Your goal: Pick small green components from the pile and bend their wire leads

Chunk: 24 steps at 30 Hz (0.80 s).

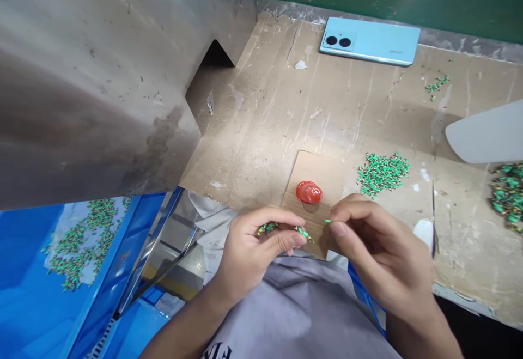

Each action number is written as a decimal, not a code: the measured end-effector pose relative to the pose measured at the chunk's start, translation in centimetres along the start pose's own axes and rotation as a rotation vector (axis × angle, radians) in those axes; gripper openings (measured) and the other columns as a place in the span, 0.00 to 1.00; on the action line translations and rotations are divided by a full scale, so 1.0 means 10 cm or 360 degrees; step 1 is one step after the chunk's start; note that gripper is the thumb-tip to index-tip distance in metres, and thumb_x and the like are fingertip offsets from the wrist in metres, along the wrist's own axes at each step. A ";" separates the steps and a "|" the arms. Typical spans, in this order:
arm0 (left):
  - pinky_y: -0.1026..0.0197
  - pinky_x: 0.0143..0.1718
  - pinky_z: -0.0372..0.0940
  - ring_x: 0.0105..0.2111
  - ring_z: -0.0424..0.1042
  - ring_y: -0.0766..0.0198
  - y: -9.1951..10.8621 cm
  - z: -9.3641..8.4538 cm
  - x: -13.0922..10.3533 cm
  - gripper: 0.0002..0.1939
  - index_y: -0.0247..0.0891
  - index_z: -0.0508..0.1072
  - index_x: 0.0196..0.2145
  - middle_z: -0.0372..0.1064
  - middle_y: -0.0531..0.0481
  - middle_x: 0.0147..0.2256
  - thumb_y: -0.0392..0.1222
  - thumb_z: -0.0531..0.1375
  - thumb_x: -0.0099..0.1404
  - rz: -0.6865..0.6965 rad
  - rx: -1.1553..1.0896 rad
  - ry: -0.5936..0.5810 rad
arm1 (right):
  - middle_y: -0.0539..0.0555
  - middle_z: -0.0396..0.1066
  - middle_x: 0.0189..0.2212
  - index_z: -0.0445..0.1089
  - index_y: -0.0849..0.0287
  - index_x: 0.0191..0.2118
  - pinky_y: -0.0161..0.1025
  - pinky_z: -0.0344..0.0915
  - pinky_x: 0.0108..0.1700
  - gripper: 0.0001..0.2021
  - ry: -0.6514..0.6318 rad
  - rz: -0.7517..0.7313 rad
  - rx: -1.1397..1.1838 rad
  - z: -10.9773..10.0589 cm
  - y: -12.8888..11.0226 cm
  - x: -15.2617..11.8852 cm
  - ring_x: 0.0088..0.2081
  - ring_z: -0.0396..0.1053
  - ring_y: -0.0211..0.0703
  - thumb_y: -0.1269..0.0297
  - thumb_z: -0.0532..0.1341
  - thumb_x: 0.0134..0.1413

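Head view: the left hand (255,250) and the right hand (384,250) work with small green parts at a cardboard-covered bench (261,125).

The left thumb and fingers are closed on a few green-and-yellow parts (303,233), with more showing in the curl of the hand; the right thumb and forefinger pinch together on a tiny green piece (328,220), just beside the left fingertips and apart from them. Beyond both hands, a glossy red blob (309,192) sits on a loose cardboard piece (304,165). A green pile (383,174) lies to its right, a darker pile (509,195) at the right edge, and a light-blue phone (370,41) lies flat near the back.
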<state>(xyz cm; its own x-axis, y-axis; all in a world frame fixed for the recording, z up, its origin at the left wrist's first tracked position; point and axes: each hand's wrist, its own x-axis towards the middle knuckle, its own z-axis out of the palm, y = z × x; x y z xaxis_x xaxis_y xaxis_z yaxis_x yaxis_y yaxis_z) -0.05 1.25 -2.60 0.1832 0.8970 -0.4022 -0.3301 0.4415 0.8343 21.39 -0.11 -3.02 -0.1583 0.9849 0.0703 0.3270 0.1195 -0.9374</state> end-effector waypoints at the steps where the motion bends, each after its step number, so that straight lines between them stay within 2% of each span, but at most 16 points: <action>1: 0.76 0.28 0.74 0.24 0.78 0.73 0.01 0.02 -0.01 0.10 0.44 0.92 0.35 0.85 0.54 0.30 0.32 0.83 0.58 0.0042 0.0007 -0.0003 | 0.47 0.69 0.34 0.73 0.50 0.46 0.36 0.61 0.28 0.07 -0.0066 0.0008 0.0041 0.01 -0.05 -0.02 0.28 0.64 0.37 0.70 0.61 0.80; 4: 0.77 0.29 0.75 0.24 0.79 0.74 0.01 0.05 -0.02 0.15 0.46 0.92 0.36 0.86 0.55 0.32 0.27 0.83 0.56 0.0134 -0.0008 -0.0031 | 0.46 0.68 0.33 0.72 0.49 0.47 0.34 0.60 0.28 0.07 -0.0189 0.0020 0.0129 0.04 -0.13 -0.03 0.27 0.62 0.36 0.69 0.61 0.81; 8: 0.77 0.30 0.76 0.24 0.79 0.73 -0.02 0.05 -0.01 0.16 0.44 0.92 0.37 0.84 0.56 0.30 0.26 0.83 0.56 0.0200 -0.0006 -0.0086 | 0.45 0.68 0.33 0.73 0.49 0.47 0.33 0.61 0.29 0.06 -0.0232 0.0081 0.0189 0.04 -0.13 -0.01 0.28 0.63 0.35 0.67 0.61 0.81; 19: 0.76 0.29 0.75 0.24 0.78 0.74 -0.02 0.04 -0.01 0.14 0.44 0.92 0.37 0.84 0.55 0.31 0.28 0.83 0.57 0.0152 0.0017 -0.0102 | 0.46 0.72 0.34 0.75 0.49 0.48 0.32 0.64 0.30 0.05 -0.0260 0.0107 0.0243 0.06 -0.13 0.01 0.29 0.67 0.34 0.66 0.63 0.81; 24: 0.76 0.29 0.75 0.23 0.78 0.74 -0.03 0.04 -0.01 0.14 0.45 0.92 0.36 0.84 0.55 0.31 0.28 0.83 0.57 0.0156 0.0026 -0.0096 | 0.48 0.73 0.34 0.75 0.49 0.46 0.34 0.66 0.31 0.06 -0.0268 0.0127 0.0234 0.04 -0.13 0.01 0.31 0.70 0.37 0.66 0.63 0.80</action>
<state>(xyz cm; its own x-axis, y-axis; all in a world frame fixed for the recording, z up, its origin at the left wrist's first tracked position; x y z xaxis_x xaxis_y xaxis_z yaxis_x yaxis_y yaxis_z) 0.36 1.06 -2.69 0.2067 0.9327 -0.2954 -0.3343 0.3511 0.8746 20.60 -0.17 -1.97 -0.2944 0.9543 -0.0519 0.2071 0.0107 -0.9783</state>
